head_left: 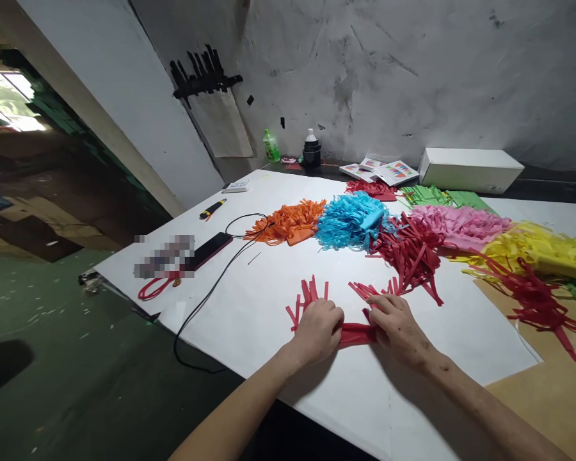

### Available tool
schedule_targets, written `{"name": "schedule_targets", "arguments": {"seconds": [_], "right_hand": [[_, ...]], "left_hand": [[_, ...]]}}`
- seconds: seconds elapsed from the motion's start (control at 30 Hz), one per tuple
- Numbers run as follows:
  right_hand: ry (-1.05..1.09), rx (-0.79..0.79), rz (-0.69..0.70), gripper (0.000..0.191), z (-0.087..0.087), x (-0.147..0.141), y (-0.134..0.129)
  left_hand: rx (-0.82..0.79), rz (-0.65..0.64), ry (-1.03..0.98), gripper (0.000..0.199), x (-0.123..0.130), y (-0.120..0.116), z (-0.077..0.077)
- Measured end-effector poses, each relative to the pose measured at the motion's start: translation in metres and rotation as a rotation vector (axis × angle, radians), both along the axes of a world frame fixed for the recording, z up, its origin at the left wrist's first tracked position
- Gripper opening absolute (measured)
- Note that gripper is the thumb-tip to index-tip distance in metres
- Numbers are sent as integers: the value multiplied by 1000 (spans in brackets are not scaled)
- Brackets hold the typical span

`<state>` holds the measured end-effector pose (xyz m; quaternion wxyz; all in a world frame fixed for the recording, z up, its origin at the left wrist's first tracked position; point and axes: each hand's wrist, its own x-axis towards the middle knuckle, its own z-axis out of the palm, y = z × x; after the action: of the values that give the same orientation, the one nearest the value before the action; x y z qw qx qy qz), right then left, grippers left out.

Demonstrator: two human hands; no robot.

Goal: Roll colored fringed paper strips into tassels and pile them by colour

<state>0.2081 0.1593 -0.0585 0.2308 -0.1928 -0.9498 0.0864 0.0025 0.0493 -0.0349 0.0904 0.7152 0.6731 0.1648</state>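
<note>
Window (23,99) glares far left; dim floor (91,378) seems slightly blurred.

Red paper (356,334), partly hidden beneath the left hand (319,325) and right hand (392,323); yellow strips (542,250), cut off by the right edge; object (166,256) beside the phone (210,250), pixelated beyond recognition.

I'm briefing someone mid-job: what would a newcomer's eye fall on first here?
Probably the vivid orange bundle, blue bundle, pink bundle and yellow bundle, strung left to right across the white tabletop. Next, nearer the camera, the left hand and right hand, gripping a red fringed piece.
</note>
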Motion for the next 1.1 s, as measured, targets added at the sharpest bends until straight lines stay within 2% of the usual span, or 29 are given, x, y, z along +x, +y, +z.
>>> {"name": "schedule_targets", "arguments": {"seconds": [0.1, 0.17, 0.23, 0.33, 0.5, 0.63, 0.67, 0.73, 0.87, 1.03, 1.1], "right_hand": [[70, 75, 67, 21, 3, 2, -6], [105, 57, 104, 21, 6, 4, -8], [136, -79, 113, 19, 8, 6, -9], [156, -328, 64, 17, 13, 8, -8], [137, -518, -28, 12, 26, 8, -7], [30, -951, -16, 27, 35, 6, -4], [-9, -1039, -2, 24, 37, 6, -3], [-69, -1111, 26, 15, 40, 8, 0], [-52, -1041, 0, 7, 48, 18, 6], [-121, -813, -26, 5, 54, 41, 15], [-142, -648, -29, 8, 55, 51, 18]], "left_hand": [[110, -64, 78, 13, 4, -5, -1], [171, -112, 79, 13, 7, -8, -2], [201, -130, 23, 14, 8, -9, -2], [206, -85, -154, 18, 7, -10, -1], [75, 20, -503, 19, 4, -9, 8], [-27, 2, -721, 18, 4, -8, 16], [-41, -11, -753, 18, 3, -9, 18], [-74, -31, -787, 22, 2, -10, 21], [-150, -47, -758, 33, -3, -12, 23], [-188, -35, -695, 28, -3, -12, 21], [-188, -27, -678, 29, -1, -13, 20]]}}
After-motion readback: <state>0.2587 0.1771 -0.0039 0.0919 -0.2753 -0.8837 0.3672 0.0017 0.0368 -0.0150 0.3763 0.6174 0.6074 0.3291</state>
